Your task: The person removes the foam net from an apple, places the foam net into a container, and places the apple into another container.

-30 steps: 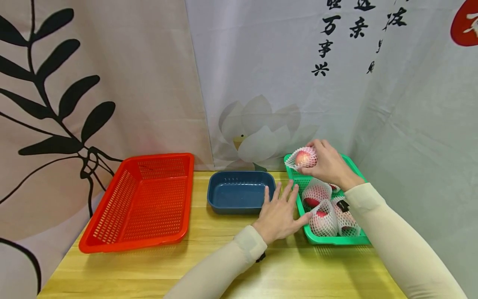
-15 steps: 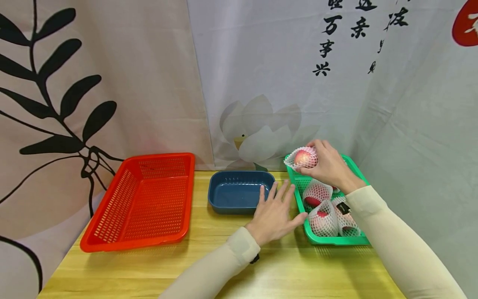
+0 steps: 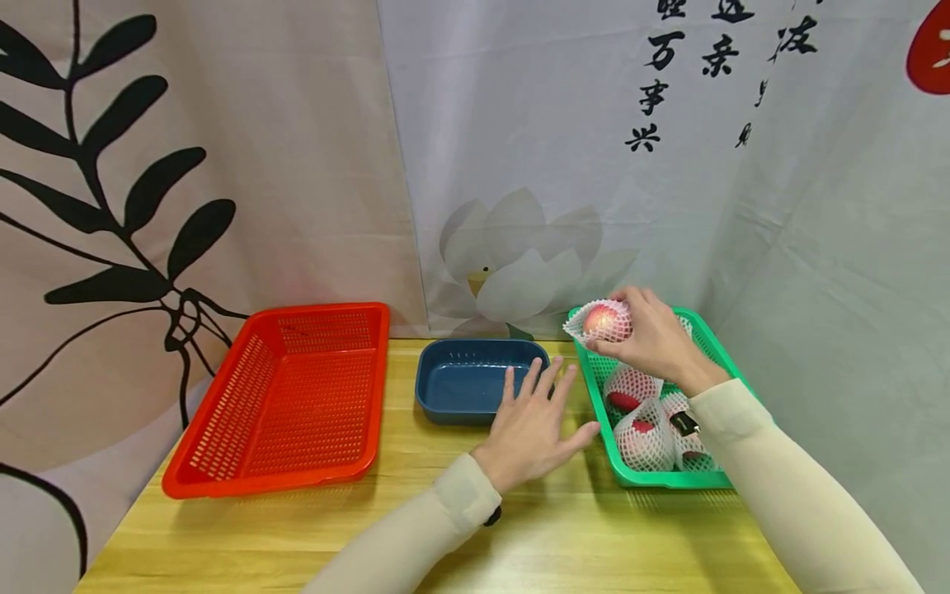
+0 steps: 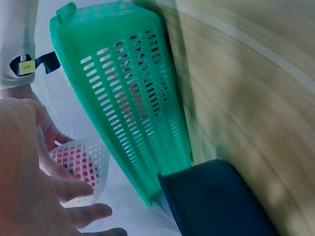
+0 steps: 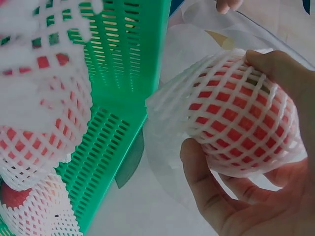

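Observation:
My right hand point(image 3: 656, 338) grips an apple point(image 3: 607, 322) in a white foam net, above the back left corner of the green basket point(image 3: 668, 479). In the right wrist view, fingers and thumb curl round the netted apple point(image 5: 236, 123), and the net's loose end points away from the palm. Several more netted apples point(image 3: 644, 441) lie in the front of that basket. My left hand point(image 3: 529, 433) holds nothing; its fingers are spread, and their tips overlap the near right corner of the dark blue dish point(image 3: 463, 384) in the head view.
A large red slotted basket point(image 3: 308, 412) stands at the left of the wooden table point(image 3: 297, 536). The blue dish sits between the two baskets. A printed cloth point(image 3: 505, 124) hangs behind the table, and another cloth side closes off the right.
My left hand has drifted left and slightly toward me, away from the green basket. The right hand, still holding the apple, has sunk a little.

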`<state>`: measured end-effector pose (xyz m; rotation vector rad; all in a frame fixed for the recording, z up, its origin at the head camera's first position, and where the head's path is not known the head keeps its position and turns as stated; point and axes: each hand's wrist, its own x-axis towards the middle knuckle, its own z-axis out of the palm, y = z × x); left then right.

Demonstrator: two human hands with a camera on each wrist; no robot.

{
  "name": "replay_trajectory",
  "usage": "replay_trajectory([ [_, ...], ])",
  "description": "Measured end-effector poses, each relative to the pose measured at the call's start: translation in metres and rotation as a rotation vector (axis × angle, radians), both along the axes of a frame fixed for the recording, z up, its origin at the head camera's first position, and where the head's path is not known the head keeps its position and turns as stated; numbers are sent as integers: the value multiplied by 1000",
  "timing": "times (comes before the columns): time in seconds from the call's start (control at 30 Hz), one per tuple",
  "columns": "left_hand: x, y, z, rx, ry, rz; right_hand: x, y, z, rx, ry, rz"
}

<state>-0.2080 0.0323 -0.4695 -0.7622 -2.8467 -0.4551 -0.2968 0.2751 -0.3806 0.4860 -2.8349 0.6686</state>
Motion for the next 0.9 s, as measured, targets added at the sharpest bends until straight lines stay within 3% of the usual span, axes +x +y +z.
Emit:
replay_trajectory([
  [0.3, 9, -23, 1, -13, 44, 19, 12, -8, -2, 0, -6, 13],
  [0.9, 23, -76, -7, -14, 34, 38, 40, -33, -6, -4, -20, 128],
])
